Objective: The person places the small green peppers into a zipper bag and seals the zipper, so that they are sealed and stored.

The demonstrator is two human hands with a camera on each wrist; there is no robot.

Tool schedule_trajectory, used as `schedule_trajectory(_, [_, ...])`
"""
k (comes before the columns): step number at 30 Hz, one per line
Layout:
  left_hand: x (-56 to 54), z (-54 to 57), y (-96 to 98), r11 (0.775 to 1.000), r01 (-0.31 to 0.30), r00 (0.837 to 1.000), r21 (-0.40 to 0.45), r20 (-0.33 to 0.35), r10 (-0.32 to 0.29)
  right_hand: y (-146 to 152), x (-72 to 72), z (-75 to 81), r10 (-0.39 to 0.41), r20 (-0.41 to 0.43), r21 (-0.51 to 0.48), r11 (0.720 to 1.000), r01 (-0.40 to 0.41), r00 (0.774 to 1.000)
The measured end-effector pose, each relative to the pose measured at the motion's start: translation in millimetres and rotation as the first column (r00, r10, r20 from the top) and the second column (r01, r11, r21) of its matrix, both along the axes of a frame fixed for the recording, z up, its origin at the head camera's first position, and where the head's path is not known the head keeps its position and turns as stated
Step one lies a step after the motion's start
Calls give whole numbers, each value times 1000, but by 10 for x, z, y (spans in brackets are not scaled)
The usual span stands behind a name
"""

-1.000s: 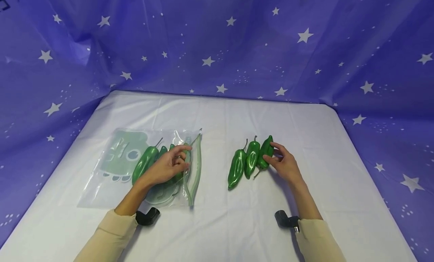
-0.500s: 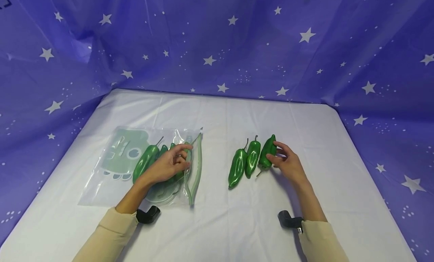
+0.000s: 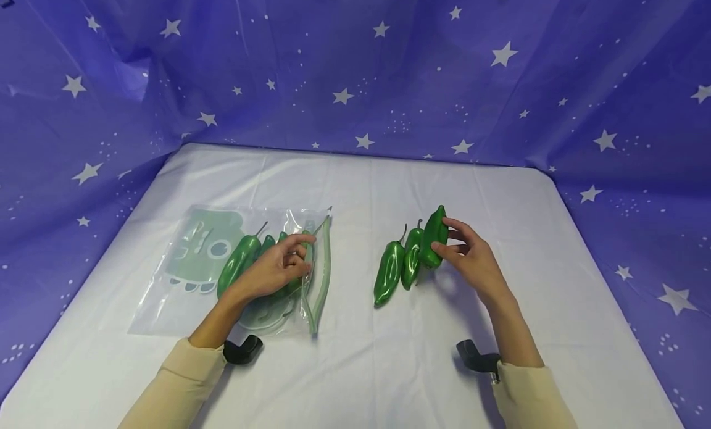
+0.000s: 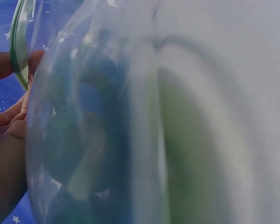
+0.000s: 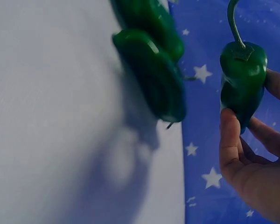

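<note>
My right hand (image 3: 472,265) pinches a glossy green pepper (image 3: 434,237) between thumb and fingers, raised above the white table. Its curved stem points up in the right wrist view, where the held pepper (image 5: 245,70) shows whole. Just to its left, two more green peppers (image 3: 389,273) lie side by side. On the left lies a clear zip bag (image 3: 161,315) with a green monster print, several green peppers (image 3: 239,265) inside. My left hand (image 3: 274,268) is over the bag, holding its green-edged mouth open; the left wrist view shows fingers (image 4: 1,65) at the green zip strip.
A white cloth covers the table (image 3: 355,367). Behind and on both sides hangs a purple-blue curtain (image 3: 344,58) with white stars. A black wrist mount (image 3: 242,350) sits at my left cuff, another black mount (image 3: 476,357) at my right.
My right hand has drawn its pepper slightly right from the other two, then raised it off the table and back leftward. The left hand and the bag have stayed in place.
</note>
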State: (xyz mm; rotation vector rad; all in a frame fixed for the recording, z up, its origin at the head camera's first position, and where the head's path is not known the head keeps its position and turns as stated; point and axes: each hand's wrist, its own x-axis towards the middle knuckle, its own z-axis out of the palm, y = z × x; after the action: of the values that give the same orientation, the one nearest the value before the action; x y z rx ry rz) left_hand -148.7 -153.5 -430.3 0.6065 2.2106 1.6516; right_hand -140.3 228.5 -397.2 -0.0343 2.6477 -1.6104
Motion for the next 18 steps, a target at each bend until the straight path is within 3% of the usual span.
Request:
schedule_trajectory(10, [1,0,9,1000,8,1000,21,11,-8,-375,57,194,121,11,-56,991,-120,993])
schedule_trajectory(18, [9,10,19,999,11,1000,40,14,-12,-773,9,142,256,6,-49,966,-255,967])
